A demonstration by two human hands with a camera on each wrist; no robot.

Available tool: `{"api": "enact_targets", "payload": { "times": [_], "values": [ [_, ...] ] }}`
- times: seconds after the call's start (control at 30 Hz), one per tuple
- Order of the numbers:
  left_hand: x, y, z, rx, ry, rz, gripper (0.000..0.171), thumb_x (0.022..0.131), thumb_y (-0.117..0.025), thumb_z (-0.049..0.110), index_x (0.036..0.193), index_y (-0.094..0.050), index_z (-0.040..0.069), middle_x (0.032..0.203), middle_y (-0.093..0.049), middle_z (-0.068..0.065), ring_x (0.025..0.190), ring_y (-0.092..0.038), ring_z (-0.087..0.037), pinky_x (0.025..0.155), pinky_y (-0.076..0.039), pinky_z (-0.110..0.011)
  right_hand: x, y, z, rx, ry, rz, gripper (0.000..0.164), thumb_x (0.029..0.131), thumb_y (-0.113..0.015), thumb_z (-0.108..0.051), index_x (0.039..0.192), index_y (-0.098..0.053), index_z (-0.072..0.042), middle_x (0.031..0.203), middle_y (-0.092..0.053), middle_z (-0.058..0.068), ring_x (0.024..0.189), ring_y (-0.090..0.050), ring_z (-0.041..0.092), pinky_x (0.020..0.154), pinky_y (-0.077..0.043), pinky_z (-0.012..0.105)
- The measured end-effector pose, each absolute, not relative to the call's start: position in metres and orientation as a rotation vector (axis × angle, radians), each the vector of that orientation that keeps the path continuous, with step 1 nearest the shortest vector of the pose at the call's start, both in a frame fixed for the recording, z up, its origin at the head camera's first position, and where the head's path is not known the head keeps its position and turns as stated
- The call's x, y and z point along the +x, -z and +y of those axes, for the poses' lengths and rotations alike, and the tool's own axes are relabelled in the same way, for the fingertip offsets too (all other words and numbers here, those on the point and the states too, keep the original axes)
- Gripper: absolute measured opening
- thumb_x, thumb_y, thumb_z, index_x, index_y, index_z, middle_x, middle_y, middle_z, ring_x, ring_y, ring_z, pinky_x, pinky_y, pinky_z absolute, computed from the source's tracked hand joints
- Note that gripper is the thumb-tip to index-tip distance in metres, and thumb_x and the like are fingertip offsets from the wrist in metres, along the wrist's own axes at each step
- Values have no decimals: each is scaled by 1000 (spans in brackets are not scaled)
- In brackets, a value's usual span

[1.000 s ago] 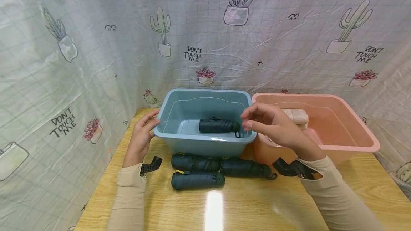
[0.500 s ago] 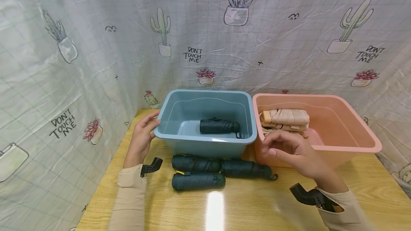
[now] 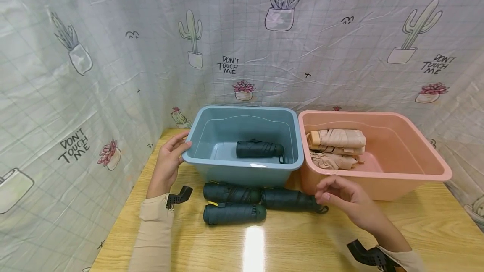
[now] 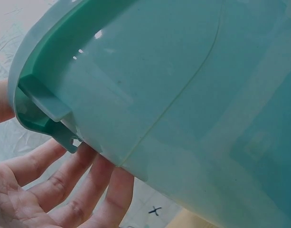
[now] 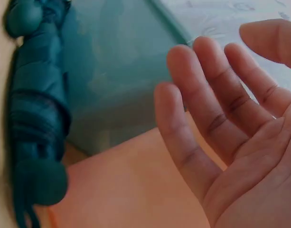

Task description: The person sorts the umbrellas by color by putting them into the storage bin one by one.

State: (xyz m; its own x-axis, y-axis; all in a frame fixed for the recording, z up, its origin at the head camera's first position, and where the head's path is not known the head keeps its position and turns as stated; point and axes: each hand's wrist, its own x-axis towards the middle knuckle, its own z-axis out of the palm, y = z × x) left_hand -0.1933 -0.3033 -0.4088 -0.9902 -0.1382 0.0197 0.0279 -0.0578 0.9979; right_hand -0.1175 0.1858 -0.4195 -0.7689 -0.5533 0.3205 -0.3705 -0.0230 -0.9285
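My left hand (image 3: 169, 160) grips the left rim of a blue plastic bin (image 3: 242, 171), thumb at the rim and fingers against the outer wall (image 4: 164, 95). Inside that bin lies one dark green folded umbrella (image 3: 259, 149). My right hand (image 3: 349, 200) hovers before the pink bin (image 3: 401, 175), fingers loosely bent and holding nothing. Closest to it is a dark folded umbrella (image 3: 289, 199) with a wrist loop, also in the right wrist view (image 5: 41, 104). Two more dark umbrellas, a rear one (image 3: 230, 193) and a front one (image 3: 234, 213), lie to its left.
Several beige folded umbrellas (image 3: 338, 138) are piled at the left side of the pink bin, which stands against the blue one. A patterned curtain (image 3: 242, 41) hangs behind and to the left. Everything stands on a wooden table (image 3: 302, 242).
My right hand has drawn back from over the blue bin's right rim, toward the right and nearer me, uncovering the beige umbrellas. The left hand has stayed at the rim.
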Motion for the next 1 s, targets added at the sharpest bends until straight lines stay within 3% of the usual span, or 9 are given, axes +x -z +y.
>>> {"api": "enact_targets", "payload": {
  "times": [0.1, 0.5, 0.8, 1.0],
  "values": [
    [-193, 409, -303, 127, 2202, -2071, 50, 101, -66, 19, 148, -52, 5, 119, -60, -4, 102, -64, -12, 78, -58, -22, -116, 432, 188, -975, 1874, 2135, 20, 99, -50, 14, 119, -53, 17, 109, -72, 1, 99, -72, 13, 84, -60, 28],
    [-194, 408, -302, 137, 2176, -2103, 49, 102, -65, 20, 148, -53, 6, 121, -59, -5, 103, -63, -13, 80, -58, -22, -111, 461, 189, -680, 1554, 2619, 20, 97, -67, -3, 116, -66, 1, 112, -70, 11, 96, -67, 6, 79, -57, 26],
    [-193, 408, -302, 138, 2168, -2102, 48, 102, -64, 19, 147, -53, 6, 119, -59, -3, 102, -64, -13, 78, -58, -22, -108, 473, 186, -463, 1358, 2671, 35, 96, -72, -15, 127, -64, -3, 125, -67, 15, 106, -68, 25, 84, -58, 32],
    [-193, 407, -302, 135, 2159, -2108, 49, 102, -65, 18, 147, -54, 6, 118, -60, -1, 103, -64, -13, 79, -58, -23, -105, 480, 183, -419, 1302, 2695, 44, 96, -72, -18, 136, -59, -4, 123, -70, 14, 109, -68, 28, 86, -57, 32]
  ]
}}
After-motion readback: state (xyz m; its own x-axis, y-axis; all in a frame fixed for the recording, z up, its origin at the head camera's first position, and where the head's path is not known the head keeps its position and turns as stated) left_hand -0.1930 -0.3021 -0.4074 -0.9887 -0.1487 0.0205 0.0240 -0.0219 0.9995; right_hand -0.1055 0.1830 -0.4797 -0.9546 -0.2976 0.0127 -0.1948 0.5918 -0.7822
